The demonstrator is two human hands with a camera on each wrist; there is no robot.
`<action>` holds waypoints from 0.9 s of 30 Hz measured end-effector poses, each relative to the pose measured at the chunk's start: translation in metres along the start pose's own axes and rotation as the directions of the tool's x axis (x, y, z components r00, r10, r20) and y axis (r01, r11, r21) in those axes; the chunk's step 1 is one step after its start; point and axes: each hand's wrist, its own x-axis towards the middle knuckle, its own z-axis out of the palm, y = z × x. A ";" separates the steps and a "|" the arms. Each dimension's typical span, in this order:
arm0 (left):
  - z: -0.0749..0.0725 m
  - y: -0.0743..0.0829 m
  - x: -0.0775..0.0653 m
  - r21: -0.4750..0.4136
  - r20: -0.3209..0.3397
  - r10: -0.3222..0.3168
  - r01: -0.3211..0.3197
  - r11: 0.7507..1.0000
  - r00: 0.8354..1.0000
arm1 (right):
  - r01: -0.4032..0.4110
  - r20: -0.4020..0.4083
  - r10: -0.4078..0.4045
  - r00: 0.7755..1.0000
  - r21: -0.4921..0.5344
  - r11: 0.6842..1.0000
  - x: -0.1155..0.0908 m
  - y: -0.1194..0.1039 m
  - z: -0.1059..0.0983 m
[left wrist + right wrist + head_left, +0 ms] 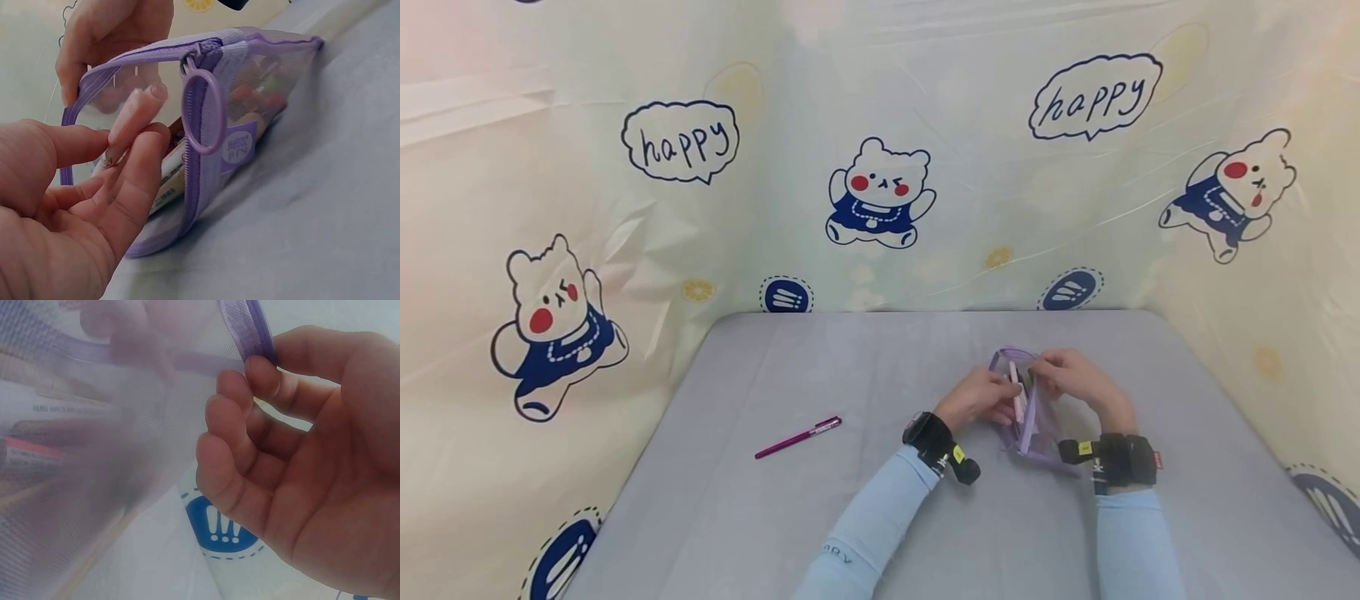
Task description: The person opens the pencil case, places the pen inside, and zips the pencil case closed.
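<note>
A see-through mesh zip pouch (1043,437) with purple edging stands with its mouth unzipped. My left hand (979,397) pinches a pale pink pen-like stick (132,119) between thumb and fingers at the pouch mouth; its lower part is hidden by the fingers. On the other side, my right hand (312,444) grips the purple zipper edge (255,331) between thumb and fingertips, holding the mouth apart. A purple ring pull (204,111) hangs from the zipper. Inside, several stick-like items with printed labels show blurred through the mesh.
A magenta pen (797,438) lies on the grey tabletop (865,367), left of the hands. Behind the table hangs a pale curtain (977,200) printed with cartoon bears, also covering both sides.
</note>
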 end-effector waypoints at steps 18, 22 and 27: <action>-0.015 0.008 -0.011 0.069 0.085 0.095 -0.101 0.993 0.992 | 0.004 0.008 -0.004 1.000 0.016 1.000 0.005 0.007 0.003; -0.026 0.012 -0.018 0.143 0.115 0.137 -0.153 0.978 0.984 | -0.006 0.007 0.006 1.000 0.009 1.000 0.007 0.009 0.003; -0.042 0.015 -0.022 0.205 0.164 0.170 -0.202 0.958 0.972 | -0.007 0.002 0.007 1.000 -0.018 1.000 0.008 0.010 0.001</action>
